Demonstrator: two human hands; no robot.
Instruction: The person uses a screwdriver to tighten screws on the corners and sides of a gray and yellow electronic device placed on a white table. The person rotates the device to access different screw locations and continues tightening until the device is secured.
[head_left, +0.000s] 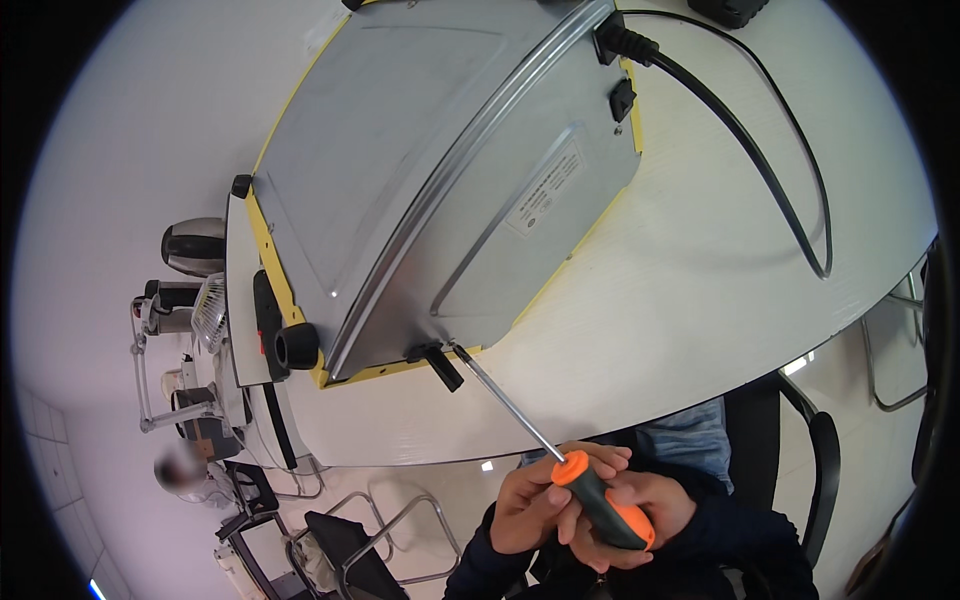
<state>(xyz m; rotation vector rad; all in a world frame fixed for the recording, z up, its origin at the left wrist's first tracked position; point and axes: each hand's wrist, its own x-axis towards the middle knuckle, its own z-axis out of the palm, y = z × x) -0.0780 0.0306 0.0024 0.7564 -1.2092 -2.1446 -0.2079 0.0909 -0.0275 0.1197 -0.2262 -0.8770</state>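
Observation:
Both my hands close around a screwdriver with a black and orange handle (608,512). My left hand (523,502) is at the upper part of the handle, with its thumb against it. My right hand (662,500) wraps the handle from the other side. The long metal shaft slants up and left, its tip at the lower edge of a grey metal appliance housing (400,130) with yellow edges. Right beside the tip, a short black peg-like part (442,368) sticks out from the housing. Whether the tip sits in a screw is too small to tell.
The housing lies on its side on a white table (700,320). A thick black power cord (740,130) plugs into it and loops right. Black feet (297,346) jut from its left edge. Chairs (350,550) and a person (185,475) are beyond the table.

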